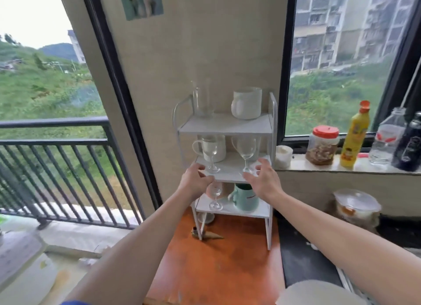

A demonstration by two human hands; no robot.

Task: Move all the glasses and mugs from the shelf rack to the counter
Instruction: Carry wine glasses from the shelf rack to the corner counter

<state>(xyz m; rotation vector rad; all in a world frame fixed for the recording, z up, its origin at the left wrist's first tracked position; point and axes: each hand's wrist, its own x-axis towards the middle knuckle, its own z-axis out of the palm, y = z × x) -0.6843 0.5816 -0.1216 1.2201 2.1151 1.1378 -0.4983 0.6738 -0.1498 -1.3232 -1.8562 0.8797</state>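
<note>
Both forearms stretch toward the middle tier of the shelf rack (271, 127), left hand (195, 179) and right hand (262, 179) loosely spread and gripping nothing beside the left wine glass (210, 153) and right wine glass (245, 148), probably light, slick and fragile, best pinched at the stem.

Bare left hand (196, 179) and right hand (264, 181), blue sleeve edge (76, 302)

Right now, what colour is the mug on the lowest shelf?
The mug is pale mint green; the head view shows it.
</note>
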